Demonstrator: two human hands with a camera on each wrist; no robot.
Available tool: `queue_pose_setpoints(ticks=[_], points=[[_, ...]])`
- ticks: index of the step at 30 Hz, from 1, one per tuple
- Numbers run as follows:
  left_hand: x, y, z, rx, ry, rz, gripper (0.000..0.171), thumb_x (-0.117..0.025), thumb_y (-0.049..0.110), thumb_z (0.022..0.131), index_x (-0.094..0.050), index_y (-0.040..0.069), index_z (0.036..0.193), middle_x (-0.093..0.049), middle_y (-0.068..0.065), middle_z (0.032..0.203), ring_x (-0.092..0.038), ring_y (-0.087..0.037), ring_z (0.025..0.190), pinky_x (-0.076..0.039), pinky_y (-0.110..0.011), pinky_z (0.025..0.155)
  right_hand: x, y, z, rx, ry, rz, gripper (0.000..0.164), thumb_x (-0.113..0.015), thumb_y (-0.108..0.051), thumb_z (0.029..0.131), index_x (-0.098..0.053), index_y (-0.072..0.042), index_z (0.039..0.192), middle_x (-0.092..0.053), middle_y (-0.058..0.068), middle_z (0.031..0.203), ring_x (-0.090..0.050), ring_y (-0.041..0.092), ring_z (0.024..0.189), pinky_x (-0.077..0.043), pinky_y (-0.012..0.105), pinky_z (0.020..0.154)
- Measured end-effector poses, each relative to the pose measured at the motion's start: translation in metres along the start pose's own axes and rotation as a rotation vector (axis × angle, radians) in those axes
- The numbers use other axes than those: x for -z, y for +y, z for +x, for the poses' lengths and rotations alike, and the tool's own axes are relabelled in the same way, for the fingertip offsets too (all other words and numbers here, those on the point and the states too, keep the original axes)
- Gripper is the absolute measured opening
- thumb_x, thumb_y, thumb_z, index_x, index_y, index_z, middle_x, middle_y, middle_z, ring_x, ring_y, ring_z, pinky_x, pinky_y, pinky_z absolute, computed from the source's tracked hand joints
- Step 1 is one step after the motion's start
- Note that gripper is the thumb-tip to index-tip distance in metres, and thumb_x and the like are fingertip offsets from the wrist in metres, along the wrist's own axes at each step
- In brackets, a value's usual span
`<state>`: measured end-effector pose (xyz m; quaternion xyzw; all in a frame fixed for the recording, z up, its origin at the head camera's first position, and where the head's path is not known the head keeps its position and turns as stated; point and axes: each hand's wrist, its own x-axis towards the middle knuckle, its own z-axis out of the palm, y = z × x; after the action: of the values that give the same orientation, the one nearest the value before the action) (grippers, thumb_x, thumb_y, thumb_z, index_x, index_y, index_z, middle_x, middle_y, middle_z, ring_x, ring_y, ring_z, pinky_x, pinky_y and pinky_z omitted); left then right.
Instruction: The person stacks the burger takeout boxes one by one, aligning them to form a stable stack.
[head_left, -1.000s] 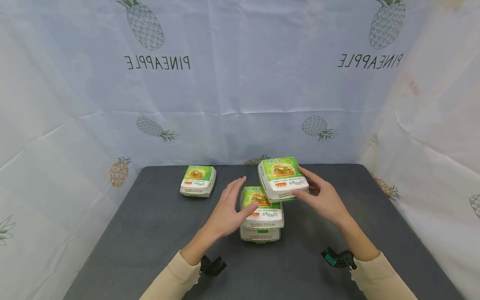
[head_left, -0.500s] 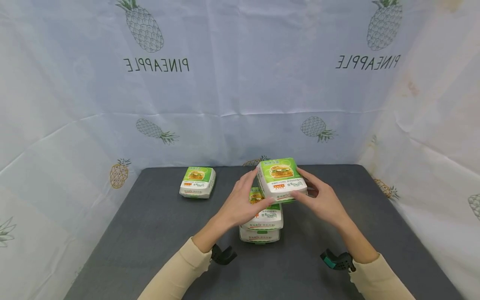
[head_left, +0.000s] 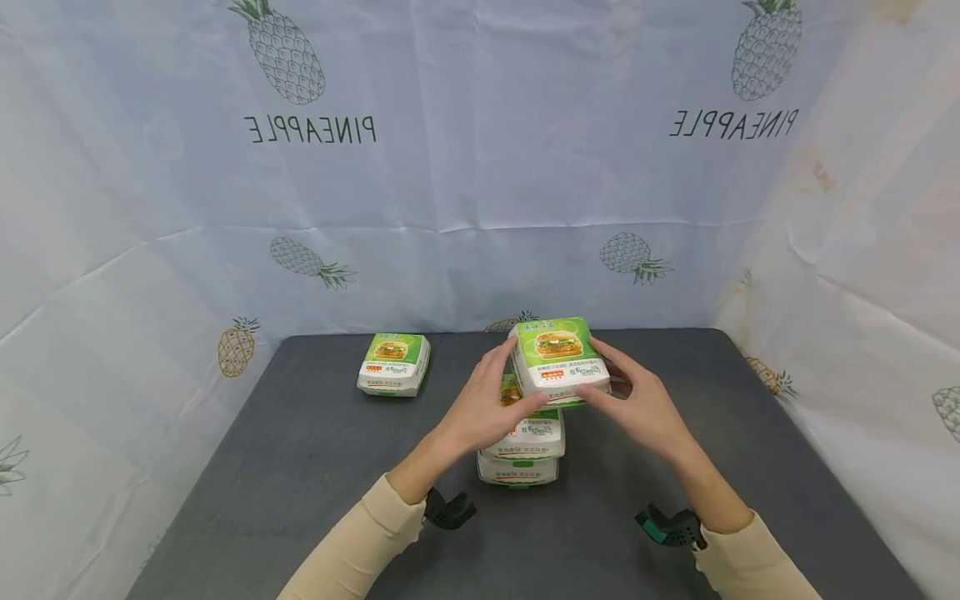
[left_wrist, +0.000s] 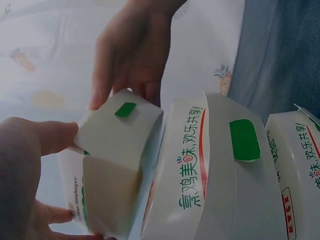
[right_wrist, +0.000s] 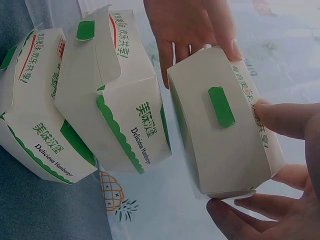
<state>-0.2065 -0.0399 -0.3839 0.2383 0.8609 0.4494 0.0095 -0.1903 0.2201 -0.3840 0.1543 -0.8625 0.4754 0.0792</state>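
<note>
A green and white hamburger box (head_left: 561, 358) is held up between both hands, slightly tilted. My left hand (head_left: 480, 410) grips its left side, thumb at the front edge, while my right hand (head_left: 636, 407) holds the right side in the same way. Below it stand two matching boxes, one on the other: the upper box (head_left: 534, 442) is partly covered by the left thumb and the held box, and the lower box (head_left: 517, 472) shows only its front. In the right wrist view, a gap separates the held box (right_wrist: 220, 142) from the stacked upper box (right_wrist: 107, 85).
One more hamburger box (head_left: 393, 365) sits alone at the back left of the dark grey table (head_left: 315, 483). A white curtain (head_left: 480, 167) printed with pineapples hangs behind the table and along both sides.
My left hand has moved right and upward from beside the stack to take hold of the raised box. The box has shifted slightly left, with the right hand still gripping it.
</note>
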Motion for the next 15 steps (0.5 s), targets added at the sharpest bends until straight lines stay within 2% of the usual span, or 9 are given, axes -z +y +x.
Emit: queue_pose_setpoints(ticks=[6, 11, 15], points=[[0.0035, -0.0010, -0.0020, -0.015, 0.005, -0.018, 0.090, -0.063, 0.056, 0.096, -0.014, 0.024, 0.165, -0.020, -0.008, 0.166, -0.024, -0.030, 0.151, -0.034, -0.062, 0.111, -0.0017, -0.0022, -0.0012, 0.006, 0.009, 0.004, 0.074, -0.073, -0.029, 0.097, -0.037, -0.018, 0.159, -0.057, 0.014, 0.140, -0.060, 0.032, 0.121, -0.051, 0.048, 0.096], [0.0059, -0.0020, -0.0056, -0.023, 0.021, -0.028, 0.089, -0.062, 0.056, 0.096, -0.016, 0.024, 0.165, -0.023, -0.007, 0.165, -0.029, -0.030, 0.149, -0.036, -0.061, 0.110, -0.0038, -0.0052, -0.0018, 0.020, 0.008, 0.011, 0.072, -0.073, -0.028, 0.097, -0.038, -0.016, 0.159, -0.054, 0.014, 0.142, -0.057, 0.031, 0.124, -0.050, 0.054, 0.098], [0.0085, -0.0038, -0.0083, -0.027, 0.035, -0.028, 0.088, -0.063, 0.055, 0.096, -0.017, 0.025, 0.165, -0.025, -0.006, 0.164, -0.032, -0.029, 0.147, -0.036, -0.061, 0.110, -0.0061, -0.0077, -0.0026, 0.030, 0.007, 0.023, 0.070, -0.073, -0.026, 0.097, -0.039, -0.016, 0.158, -0.053, 0.013, 0.144, -0.058, 0.030, 0.124, -0.051, 0.047, 0.098]])
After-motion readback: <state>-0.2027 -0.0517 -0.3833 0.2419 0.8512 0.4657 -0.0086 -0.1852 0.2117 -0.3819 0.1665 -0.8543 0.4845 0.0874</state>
